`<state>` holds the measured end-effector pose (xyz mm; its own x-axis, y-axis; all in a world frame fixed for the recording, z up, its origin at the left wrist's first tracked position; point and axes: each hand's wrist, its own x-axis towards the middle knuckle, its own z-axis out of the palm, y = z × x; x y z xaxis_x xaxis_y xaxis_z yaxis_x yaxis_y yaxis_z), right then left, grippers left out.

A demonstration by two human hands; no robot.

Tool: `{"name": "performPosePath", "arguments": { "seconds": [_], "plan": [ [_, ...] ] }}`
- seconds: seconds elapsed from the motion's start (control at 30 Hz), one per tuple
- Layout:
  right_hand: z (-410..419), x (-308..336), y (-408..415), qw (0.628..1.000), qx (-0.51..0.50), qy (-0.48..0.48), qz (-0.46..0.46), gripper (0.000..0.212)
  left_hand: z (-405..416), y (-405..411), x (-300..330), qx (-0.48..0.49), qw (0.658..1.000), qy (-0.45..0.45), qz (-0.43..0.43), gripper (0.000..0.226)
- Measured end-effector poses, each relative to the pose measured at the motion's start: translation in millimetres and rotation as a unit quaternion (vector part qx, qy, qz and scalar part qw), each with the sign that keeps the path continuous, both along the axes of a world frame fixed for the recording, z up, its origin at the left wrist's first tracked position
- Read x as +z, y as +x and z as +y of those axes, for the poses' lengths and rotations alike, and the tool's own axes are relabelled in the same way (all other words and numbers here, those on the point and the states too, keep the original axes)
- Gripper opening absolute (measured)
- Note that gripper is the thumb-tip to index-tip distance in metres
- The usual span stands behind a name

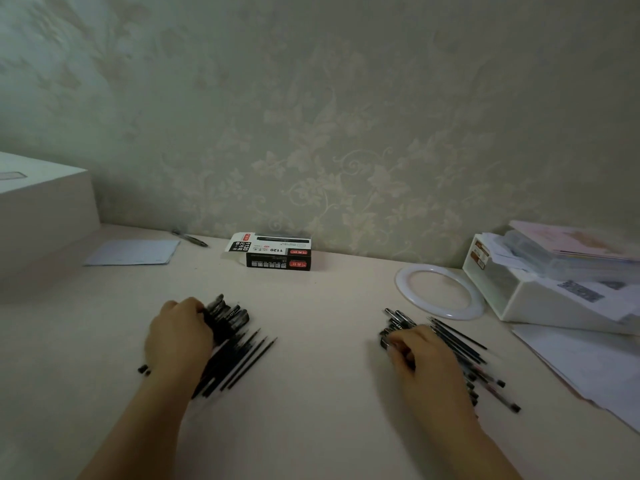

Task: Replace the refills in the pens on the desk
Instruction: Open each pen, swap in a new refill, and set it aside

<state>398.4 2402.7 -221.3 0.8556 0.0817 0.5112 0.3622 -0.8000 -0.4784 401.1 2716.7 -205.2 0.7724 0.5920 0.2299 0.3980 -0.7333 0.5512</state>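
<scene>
Pale cream worktop (311,393), dim light, patterned wallpaper behind.

Left hand (178,336): lies over the near-left heap of black pens (227,315). Fingers curl around the capped ends of a bunch; grip is closed on that bunch. Several thin black refills (249,362) fan out to the right of this hand, lying flat and pointing up and to the right. Two small dark bits (143,370), perhaps caps, lie just left of the left wrist; too small to tell.

Right hand (420,351): rests on a second heap of pens and refills (464,344) at the near right. Fingers bent down into the heap at its left edge. Cannot tell whether the grip holds one item or only touches the pile; the fingertips are blurred. Some pens stick out past the wrist toward the lower right.

Rear of worktop, against the wall: black-and-white pen box (273,251) printed "1120", one end flap open. To its left, a single pen (189,238) and a pale blue sheet of paper (133,252). Far left, a white box (45,209).

Right side: white ring (440,291) lying flat, touching or just beside a white tray organiser (526,299) stacked with papers. Loose white sheets (588,362) lie in front of the organiser.
</scene>
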Motion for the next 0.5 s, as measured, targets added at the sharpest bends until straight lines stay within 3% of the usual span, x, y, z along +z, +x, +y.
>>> {"name": "performPosePath", "arguments": {
  "seconds": [0.2, 0.5],
  "plan": [
    [-7.2, 4.3, -1.3, 0.995, -0.07, -0.054, 0.049, 0.005, -6.8, 0.6, 2.7, 0.028, 0.994, 0.046, 0.092, 0.033],
    [-1.8, 3.8, -2.1, 0.986, -0.075, -0.116, 0.089, 0.015, -11.6, -1.7, 2.5, -0.011, 0.996, 0.042, 0.084, 0.028]
  ]
}}
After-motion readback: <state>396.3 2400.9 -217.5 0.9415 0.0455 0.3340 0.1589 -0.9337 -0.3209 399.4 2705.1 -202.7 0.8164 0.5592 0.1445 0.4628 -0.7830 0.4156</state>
